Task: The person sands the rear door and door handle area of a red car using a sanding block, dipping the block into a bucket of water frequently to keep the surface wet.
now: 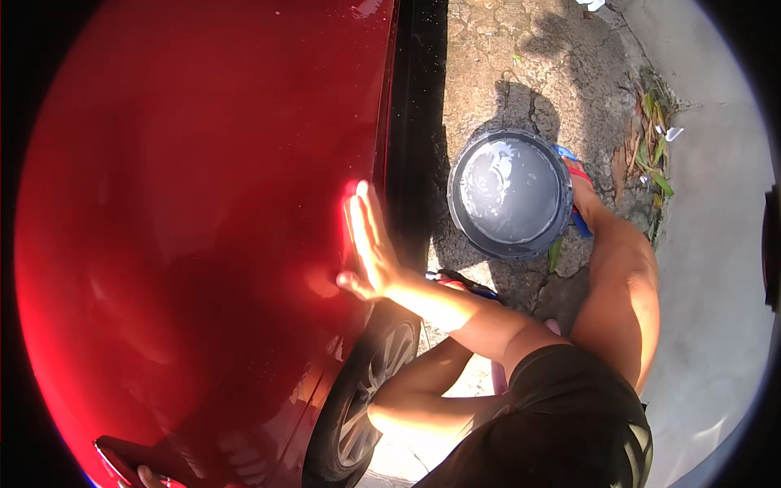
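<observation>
My right hand lies against the side of a red car, fingers stretched out and thumb apart, with no object visible in it. At the lower left rim only a few fingertips of my left hand show, beside a dark, red-edged part on the car. The rest of that hand is cut off, so its grip is hidden. To the right of the car's edge, a round dark bucket holds greyish water with some suds on it.
Below my right arm is the car's spoked wheel. My bent legs straddle the near ground, and one sandalled foot touches or nearly touches the bucket. Cracked concrete runs to a pale wall, with leaves along its base.
</observation>
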Available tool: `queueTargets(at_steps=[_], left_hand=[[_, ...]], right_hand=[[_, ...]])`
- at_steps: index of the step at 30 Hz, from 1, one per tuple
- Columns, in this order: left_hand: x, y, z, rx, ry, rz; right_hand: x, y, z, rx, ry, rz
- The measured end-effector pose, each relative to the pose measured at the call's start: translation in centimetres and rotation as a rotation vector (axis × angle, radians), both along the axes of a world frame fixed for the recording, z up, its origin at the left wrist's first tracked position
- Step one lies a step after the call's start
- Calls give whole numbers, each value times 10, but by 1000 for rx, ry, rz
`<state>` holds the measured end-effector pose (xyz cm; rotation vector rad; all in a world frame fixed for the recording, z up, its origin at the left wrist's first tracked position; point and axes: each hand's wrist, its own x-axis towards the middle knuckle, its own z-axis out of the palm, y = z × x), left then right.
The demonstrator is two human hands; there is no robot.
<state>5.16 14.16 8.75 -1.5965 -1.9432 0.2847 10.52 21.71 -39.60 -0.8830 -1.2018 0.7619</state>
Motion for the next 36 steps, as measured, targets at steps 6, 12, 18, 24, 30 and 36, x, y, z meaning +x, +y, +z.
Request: queueTargets(at_steps=[6, 12, 18, 24, 30, 36], left_hand=[[0, 20, -1, -243, 343, -305], [7, 6, -10, -94, -116, 47], [17, 11, 2, -303, 699, -214], [7, 0, 3, -100, -52, 145], [2, 5, 8, -171, -65, 47], [9, 21, -19, -30, 63, -219]], right_hand=[[31, 107, -23, -326, 500, 63], [-3, 31, -46, -133, 498, 104], [56, 146, -59, -328, 437, 164], [14, 45, -53, -235, 518, 252], [115, 269, -57, -379, 528, 68], [-7, -3, -42, -211, 397, 234]])
